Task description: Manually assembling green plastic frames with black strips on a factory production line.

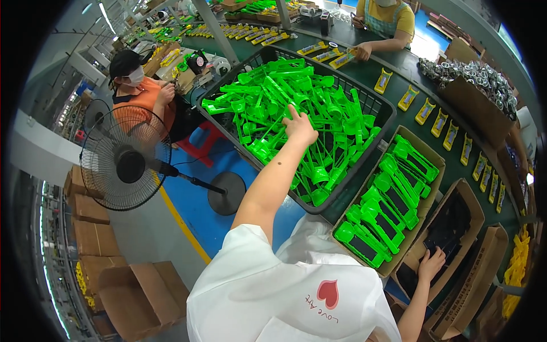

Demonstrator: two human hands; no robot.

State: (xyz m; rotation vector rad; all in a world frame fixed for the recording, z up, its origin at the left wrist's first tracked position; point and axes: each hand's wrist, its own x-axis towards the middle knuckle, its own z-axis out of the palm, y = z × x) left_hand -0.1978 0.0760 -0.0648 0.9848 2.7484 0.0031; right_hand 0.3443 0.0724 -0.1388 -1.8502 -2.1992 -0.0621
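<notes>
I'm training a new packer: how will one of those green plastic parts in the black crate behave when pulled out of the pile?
The green parts look like rigid moulded plastic, so probably stiff and light. They lie tangled in the black crate, so one may snag and drag others along. The left hand reaches over them.

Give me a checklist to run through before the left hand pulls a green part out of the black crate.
1. Left hand over the loose green plastic parts: ok, it rests on top of the pile.
2. Left fingers closed on one part: cannot tell, they look spread and the grip is hidden.
3. Parts lie free to lift: not ok, they are tangled and crossed in the black crate.
4. Right hand placed: ok, it is in the cardboard box of black parts.
5. Cardboard box of sorted green parts has room: cannot tell, its rows look nearly full.
6. Other people's hands away from the crate: ok, they work at their own places.
</notes>
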